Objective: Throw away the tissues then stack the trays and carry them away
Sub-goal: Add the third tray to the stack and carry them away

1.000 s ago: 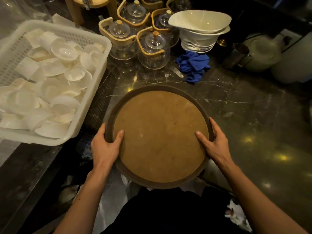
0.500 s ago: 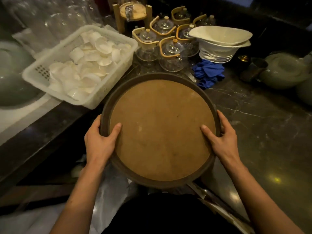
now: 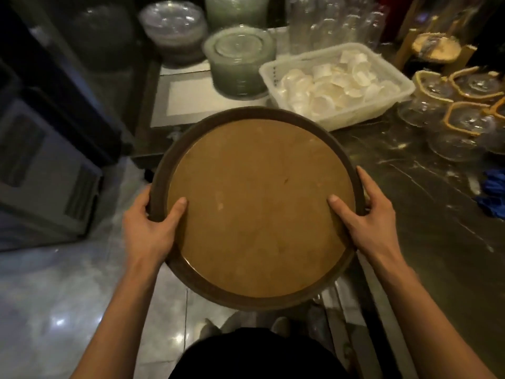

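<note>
A round tray (image 3: 254, 299) with a dark brown rim and a tan cork-like floor fills the middle of the head view, held level in the air in front of me. My left hand (image 3: 149, 231) grips its left rim, thumb on the tan floor. On the right rim sits my right hand (image 3: 363, 222), gripping the same way. Nothing lies on the tray. Whether more trays are stacked beneath it is hidden. No tissues are in view.
A white plastic basket (image 3: 393, 105) of small white dishes sits on the dark marble counter (image 3: 426, 209) at right, with glass teapots (image 3: 461, 121) and a blue cloth (image 3: 492, 195) beyond. Stacked glass plates (image 3: 240, 64) stand behind. A dark cabinet (image 3: 41, 170) and glossy tiled floor (image 3: 54, 296) lie left.
The view has swung left with the tray held in both hands: the basket and teapots slid from the left and centre to the right, and the floor and cabinet came into view.
</note>
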Demonstrator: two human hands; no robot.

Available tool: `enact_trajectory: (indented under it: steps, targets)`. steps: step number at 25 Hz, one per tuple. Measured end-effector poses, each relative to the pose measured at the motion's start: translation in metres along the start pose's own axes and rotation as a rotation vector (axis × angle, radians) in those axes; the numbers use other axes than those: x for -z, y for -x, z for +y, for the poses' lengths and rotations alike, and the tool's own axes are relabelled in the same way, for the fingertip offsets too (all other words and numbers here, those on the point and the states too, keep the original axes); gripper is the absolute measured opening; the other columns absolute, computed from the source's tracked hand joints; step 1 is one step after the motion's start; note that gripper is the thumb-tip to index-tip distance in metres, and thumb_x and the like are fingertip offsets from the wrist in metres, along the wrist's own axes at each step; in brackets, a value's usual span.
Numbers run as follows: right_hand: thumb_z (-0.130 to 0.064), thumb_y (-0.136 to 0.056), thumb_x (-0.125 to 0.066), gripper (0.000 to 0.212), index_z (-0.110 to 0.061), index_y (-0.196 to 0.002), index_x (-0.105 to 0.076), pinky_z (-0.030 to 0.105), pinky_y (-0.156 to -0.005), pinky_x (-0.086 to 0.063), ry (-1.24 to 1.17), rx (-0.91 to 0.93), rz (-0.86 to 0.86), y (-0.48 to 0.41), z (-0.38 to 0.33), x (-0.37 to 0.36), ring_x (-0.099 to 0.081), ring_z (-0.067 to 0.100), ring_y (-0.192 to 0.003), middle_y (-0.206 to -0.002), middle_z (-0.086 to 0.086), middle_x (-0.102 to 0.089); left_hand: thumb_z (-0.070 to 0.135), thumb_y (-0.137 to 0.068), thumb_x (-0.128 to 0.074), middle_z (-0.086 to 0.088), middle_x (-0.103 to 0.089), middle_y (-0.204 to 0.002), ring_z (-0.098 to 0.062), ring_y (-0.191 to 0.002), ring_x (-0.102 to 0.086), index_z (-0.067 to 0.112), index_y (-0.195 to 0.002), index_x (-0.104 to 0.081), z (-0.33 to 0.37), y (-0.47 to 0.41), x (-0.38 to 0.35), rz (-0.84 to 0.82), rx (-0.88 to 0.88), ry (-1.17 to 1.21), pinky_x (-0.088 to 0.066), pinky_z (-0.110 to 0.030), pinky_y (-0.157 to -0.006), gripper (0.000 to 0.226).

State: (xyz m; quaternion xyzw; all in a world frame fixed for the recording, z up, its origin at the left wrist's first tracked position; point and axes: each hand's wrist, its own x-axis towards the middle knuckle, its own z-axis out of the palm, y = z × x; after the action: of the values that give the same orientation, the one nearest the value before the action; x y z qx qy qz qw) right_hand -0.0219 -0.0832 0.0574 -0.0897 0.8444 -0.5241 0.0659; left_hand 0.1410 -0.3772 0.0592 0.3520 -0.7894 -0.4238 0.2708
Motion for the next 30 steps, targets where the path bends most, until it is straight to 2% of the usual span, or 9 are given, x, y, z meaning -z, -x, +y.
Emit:
enact_trajectory:
  steps: [3, 7, 10, 15, 17, 20, 24, 30]
  targets:
    - [-0.039, -0.082, -0.074, 0.082, -0.034, -0.151, -0.031, 0.045, -0.103, -0.046, 0.011, 0.079, -0.157, 0.0, -0.035, -0.06, -0.047, 0.009, -0.121, -0.132, -0.018, -0.042, 0.04, -0.083, -0.073, 0.004, -0.066, -0.12, -0.013, -0.105, -0.063, 0.023, -0.13, -0.058, -0.038, 0.01, 0.064, 0.135, 0.07, 0.001, -0.052, -0.029, -0.084, 0.052]
    - [-0.041, -0.082, -0.074, 0.08, -0.036, -0.15, -0.032, 0.04, -0.106, -0.043, 0.024, 0.174, -0.316, 0.024, -0.092, -0.16, -0.045, 0.007, -0.122, -0.139, -0.016, -0.045, 0.037, -0.083, -0.074, 0.006, -0.068, -0.114, -0.01, -0.1, -0.063, 0.024, -0.126, -0.061, -0.091, 0.027, 0.16, 0.343, 0.173, 0.003, -0.045, -0.013, -0.075, 0.047]
    - [-0.04, -0.083, -0.073, 0.079, -0.036, -0.15, -0.031, 0.034, -0.103, -0.04, 0.021, 0.246, -0.421, 0.06, -0.134, -0.242, -0.041, 0.004, -0.121, -0.138, -0.018, -0.042, 0.032, -0.083, -0.074, 0.007, -0.066, -0.111, -0.002, -0.091, -0.061, 0.022, -0.124, -0.062, -0.13, 0.034, 0.241, 0.452, 0.225, -0.021, -0.041, -0.01, -0.071, 0.044]
    - [-0.039, -0.082, -0.075, 0.079, -0.036, -0.149, -0.033, 0.033, -0.101, -0.042, 0.013, 0.32, -0.53, 0.118, -0.193, -0.36, -0.043, 0.003, -0.117, -0.129, -0.023, -0.041, 0.032, -0.082, -0.074, 0.008, -0.068, -0.103, 0.0, -0.088, -0.062, 0.023, -0.117, -0.064, -0.184, 0.034, 0.367, 0.557, 0.267, -0.043, -0.047, -0.021, -0.075, 0.037]
    - [-0.039, -0.082, -0.075, 0.079, -0.035, -0.149, -0.033, 0.037, -0.103, -0.043, 0.012, 0.339, -0.567, 0.132, -0.214, -0.397, -0.044, 0.005, -0.118, -0.129, -0.022, -0.041, 0.03, -0.082, -0.074, 0.008, -0.068, -0.1, 0.004, -0.086, -0.061, 0.022, -0.114, -0.066, -0.2, 0.028, 0.403, 0.585, 0.275, -0.061, -0.046, -0.017, -0.072, 0.034]
    - [-0.038, -0.082, -0.074, 0.078, -0.034, -0.149, -0.034, 0.043, -0.105, -0.045, 0.002, 0.379, -0.604, 0.135, -0.239, -0.445, -0.047, 0.009, -0.122, -0.136, -0.017, -0.044, 0.029, -0.082, -0.074, 0.006, -0.068, -0.101, 0.004, -0.084, -0.06, 0.019, -0.115, -0.066, -0.22, 0.009, 0.439, 0.621, 0.28, -0.089, -0.04, -0.01, -0.068, 0.035]
    - [-0.041, -0.081, -0.074, 0.078, -0.033, -0.149, -0.035, 0.048, -0.103, -0.046, -0.01, 0.409, -0.621, 0.109, -0.267, -0.5, -0.05, 0.016, -0.126, -0.143, -0.008, -0.047, 0.031, -0.082, -0.074, 0.008, -0.069, -0.101, 0.007, -0.084, -0.06, 0.022, -0.115, -0.065, -0.241, -0.039, 0.461, 0.653, 0.292, -0.083, -0.042, -0.012, -0.069, 0.035]
    - [-0.034, -0.083, -0.074, 0.075, -0.031, -0.148, -0.037, 0.033, -0.099, -0.043, -0.1, 0.407, -0.59, 0.021, -0.32, -0.578, -0.046, 0.006, -0.12, -0.143, -0.01, -0.047, 0.029, -0.082, -0.075, 0.016, -0.067, -0.098, 0.005, -0.088, -0.062, 0.024, -0.115, -0.063, -0.249, -0.167, 0.471, 0.682, 0.261, -0.053, -0.049, -0.02, -0.075, 0.036]
